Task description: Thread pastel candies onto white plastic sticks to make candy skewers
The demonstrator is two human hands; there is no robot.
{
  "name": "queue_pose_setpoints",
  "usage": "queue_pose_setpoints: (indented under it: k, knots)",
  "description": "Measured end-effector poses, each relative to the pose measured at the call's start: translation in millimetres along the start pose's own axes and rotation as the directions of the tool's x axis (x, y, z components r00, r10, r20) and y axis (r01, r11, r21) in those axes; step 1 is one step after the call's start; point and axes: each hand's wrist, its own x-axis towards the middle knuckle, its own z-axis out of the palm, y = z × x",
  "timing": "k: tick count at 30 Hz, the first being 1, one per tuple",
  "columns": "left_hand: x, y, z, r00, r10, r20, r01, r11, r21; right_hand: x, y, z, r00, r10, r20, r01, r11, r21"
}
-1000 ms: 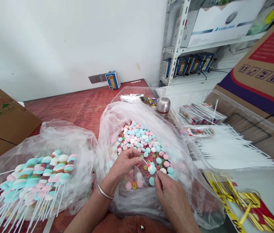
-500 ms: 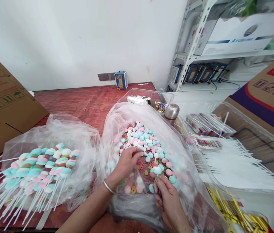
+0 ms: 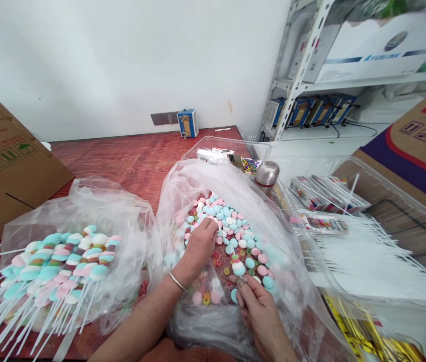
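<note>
An open clear plastic bag [image 3: 269,221] in front of me holds several loose pastel candies [image 3: 226,221], pink, blue and white, with small coloured rings among them. My left hand [image 3: 199,246], a bangle on its wrist, reaches into the pile with fingers curled down on the candies. My right hand [image 3: 260,311] pinches a thin white stick that carries a few candies [image 3: 238,266] at its upper end, held over the lower part of the bag.
A second clear bag [image 3: 84,211] at the left holds several finished candy skewers [image 3: 62,261]. A clear tub [image 3: 394,186] with white sticks [image 3: 363,251] lies right. Cardboard boxes [image 3: 5,166] stand left and right [image 3: 420,146]. A metal flask [image 3: 266,176] and shelving [image 3: 303,65] are behind.
My left hand has let go near the stick and reached farther up into the candy pile. My right hand stays low with the stick. The camera has tilted slightly.
</note>
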Motion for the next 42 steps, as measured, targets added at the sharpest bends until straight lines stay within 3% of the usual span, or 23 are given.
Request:
queue_pose_setpoints:
  k: [6, 9, 12, 14, 19, 21, 23, 25, 28, 30, 32, 36, 40, 42]
  knots:
    - [-3, 5, 0.0, 0.998, -0.029, 0.062, 0.037, 0.992, -0.118, -1, 0, -1, 1.000, -0.017, -0.006, 0.017, 1.000, -0.009]
    - [2, 4, -2.8, 0.984, -0.165, 0.060, 0.175, 0.955, -0.241, -1, -1, -1, 1.000, -0.008, -0.016, 0.008, 1.000, -0.013]
    - [7, 1, -2.9, 0.929, -0.302, 0.213, 0.363, 0.853, -0.375, 0, -2, -1, 1.000, -0.001, -0.018, 0.001, 1.000, -0.010]
    - [9, -1, -1.8, 0.903, -0.324, 0.282, 0.413, 0.834, -0.365, -1, -1, -1, 1.000, -0.001, -0.018, 0.001, 1.000, -0.006]
    - [5, 1, 1.5, 0.949, -0.275, 0.154, 0.307, 0.915, -0.262, 2, 1, -1, 0.999, -0.029, -0.036, 0.028, 0.999, -0.032]
    - [1, 6, 0.9, 0.968, -0.234, 0.094, 0.251, 0.928, -0.276, 6, -2, -3, 0.994, -0.093, -0.051, 0.089, 0.993, -0.081]
    - [-4, 13, -1.8, 0.969, -0.226, 0.100, 0.247, 0.903, -0.351, 13, -9, -5, 0.978, -0.194, -0.078, 0.181, 0.971, -0.157]
    - [-10, 22, -6.2, 0.943, -0.249, 0.219, 0.328, 0.795, -0.510, 21, -19, -6, 0.948, -0.292, -0.124, 0.258, 0.938, -0.231]
    - [-19, 33, -13.4, 0.850, -0.192, 0.491, 0.519, 0.467, -0.716, 31, -29, -4, 0.919, -0.366, -0.146, 0.331, 0.917, -0.221]
    - [-25, 38, -17.6, 0.815, -0.143, 0.562, 0.576, 0.306, -0.758, 33, -31, -2, 0.935, -0.334, -0.122, 0.320, 0.939, -0.124]
    - [-29, 42, -21.6, 0.821, -0.152, 0.550, 0.570, 0.257, -0.780, 32, -28, 2, 0.953, -0.284, -0.104, 0.282, 0.959, -0.037]
    - [-34, 46, -29.5, 0.855, -0.186, 0.484, 0.519, 0.319, -0.793, 26, -24, 7, 0.961, -0.254, -0.107, 0.259, 0.965, 0.035]
    - [-37, 48, -35.0, 0.936, -0.104, 0.336, 0.334, 0.568, -0.753, 22, -27, 10, 0.970, -0.208, -0.124, 0.222, 0.969, 0.105]
    - [-38, 49, -35.7, 0.955, -0.090, 0.283, 0.272, 0.647, -0.712, 20, -28, 11, 0.976, -0.182, -0.116, 0.198, 0.970, 0.144]
